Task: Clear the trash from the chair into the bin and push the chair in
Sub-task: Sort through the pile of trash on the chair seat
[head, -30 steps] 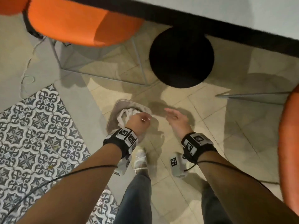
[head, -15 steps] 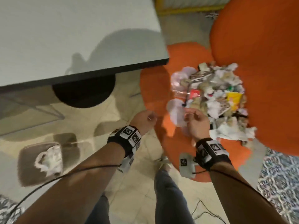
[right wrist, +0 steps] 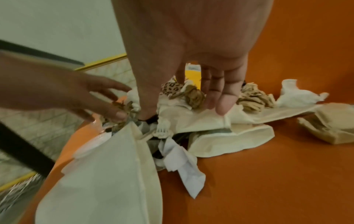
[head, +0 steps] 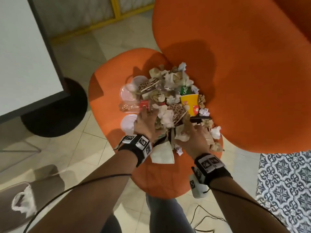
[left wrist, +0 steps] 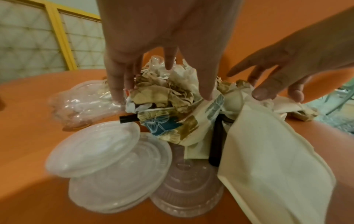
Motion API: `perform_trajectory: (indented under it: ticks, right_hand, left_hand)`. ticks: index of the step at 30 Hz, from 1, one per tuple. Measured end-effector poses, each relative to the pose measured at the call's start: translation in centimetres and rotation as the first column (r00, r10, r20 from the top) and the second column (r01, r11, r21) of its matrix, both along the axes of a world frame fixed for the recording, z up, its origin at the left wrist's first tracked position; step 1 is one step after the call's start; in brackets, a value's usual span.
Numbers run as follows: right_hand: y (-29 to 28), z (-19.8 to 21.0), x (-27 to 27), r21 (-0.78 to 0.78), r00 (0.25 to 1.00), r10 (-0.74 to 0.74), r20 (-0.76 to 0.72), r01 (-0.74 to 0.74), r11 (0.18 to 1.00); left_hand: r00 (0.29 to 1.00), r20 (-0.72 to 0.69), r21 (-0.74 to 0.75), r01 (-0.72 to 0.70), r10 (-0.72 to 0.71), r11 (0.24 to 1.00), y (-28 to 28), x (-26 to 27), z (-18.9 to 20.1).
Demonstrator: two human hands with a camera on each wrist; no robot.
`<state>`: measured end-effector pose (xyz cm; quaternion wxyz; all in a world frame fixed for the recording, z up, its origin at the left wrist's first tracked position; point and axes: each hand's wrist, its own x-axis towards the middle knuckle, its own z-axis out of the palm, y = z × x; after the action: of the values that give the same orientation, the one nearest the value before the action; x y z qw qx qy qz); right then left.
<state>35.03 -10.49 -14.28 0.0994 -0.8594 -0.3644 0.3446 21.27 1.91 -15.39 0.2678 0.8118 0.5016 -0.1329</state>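
Observation:
A heap of trash (head: 170, 105) lies on the orange chair seat (head: 109, 84): crumpled paper, a yellow cup (head: 190, 101), clear plastic lids (head: 128, 123) (left wrist: 107, 163) and a cream paper bag (head: 162, 153) (left wrist: 268, 166) (right wrist: 107, 174). My left hand (head: 146, 121) (left wrist: 162, 84) reaches down with spread fingers onto crumpled brown paper at the heap's left side. My right hand (head: 193, 137) (right wrist: 184, 109) lies with straight fingers on cream paper at the heap's near right. Neither hand holds anything. The grey bin (head: 10, 214) with a white liner (head: 21, 202) stands on the floor at the lower left.
A white table (head: 25, 47) with a dark edge and a black round base (head: 55, 111) stands left of the chair. The chair's tall orange back (head: 235, 64) rises behind the heap. Patterned tiles (head: 286, 182) lie at the right, and a thin cable (head: 207, 214) trails on the floor.
The view swung from the bin to the chair. Both hands moved from above the bin to the trash heap, and their fingers spread onto it.

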Motion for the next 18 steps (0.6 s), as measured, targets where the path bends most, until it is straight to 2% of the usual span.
perform_trajectory:
  ticks: [3, 6, 11, 15, 17, 18]
  right_hand:
    - [0.8, -1.4, -0.3, -0.021, 0.997, 0.078, 0.021, -0.078, 0.997]
    - [1.2, -2.2, -0.4, 0.013, 1.000, 0.022, 0.017, -0.023, 1.000]
    - [1.0, -1.9, 0.3, 0.136, 0.985, -0.166, -0.052, 0.172, 0.976]
    - [-0.2, -1.2, 2.4, 0.262, 0.912, -0.409, -0.003, 0.396, 0.880]
    - [-1.8, -1.2, 4.6, 0.226, 0.877, -0.472, 0.093, 0.443, 0.868]
    - [-2.8, -1.4, 5.7, 0.162, 0.875, -0.464, 0.137, 0.442, 0.882]
  left_hand:
    - [1.000, 0.017, 0.166, -0.006, 0.004, 0.986, -0.1, 0.9, -0.1]
    - [1.000, 0.017, 0.030, 0.002, -0.002, 1.000, 0.1, 1.3, -0.7]
    - [0.996, 0.059, 0.017, -0.075, 0.074, 0.997, 0.7, 1.0, 0.3]
    - [0.938, 0.249, 0.070, -0.265, 0.240, 0.962, 1.4, -0.1, 1.6]
    - [0.890, 0.364, 0.074, -0.321, 0.274, 0.944, 1.5, -0.1, 2.2]
    - [0.884, 0.393, 0.073, -0.303, 0.251, 0.950, 1.4, 0.2, 2.5]
